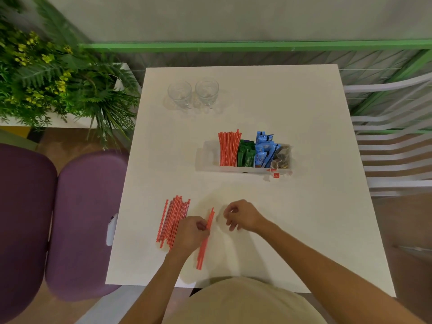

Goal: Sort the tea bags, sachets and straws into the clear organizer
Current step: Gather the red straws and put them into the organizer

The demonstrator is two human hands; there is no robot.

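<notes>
Evidently the straw step is in hand. The left hand [191, 232] grips a small bundle [203, 247] of orange straws, fingers curled round its upper part, and the bundle slants toward 1 o'clock. The right hand [243, 217] hovers just beside it at 3 o'clock, fingers loosely curled and holding nothing I can make out. A loose pile [173, 218] of more straws lies on the table at the left hand's 9 o'clock.

The clear organizer [208, 157] sits well apart at 12 o'clock. It already holds upright straws [229, 148], green sachets [245, 154], blue sachets [264, 152] and tea bags [282, 157], side by side.

The next move, I judge, calls for squaring the bundle's ends with both hands, then lifting it and standing it among the upright straws.

The white table [304, 230] also bears two glasses [180, 92] near its far edge. Around it are a leafy plant [46, 73] at 10 o'clock, purple chairs [81, 218] at 9 and a white slatted chair [392, 148] at 3, with a green rail [233, 46] behind.
</notes>
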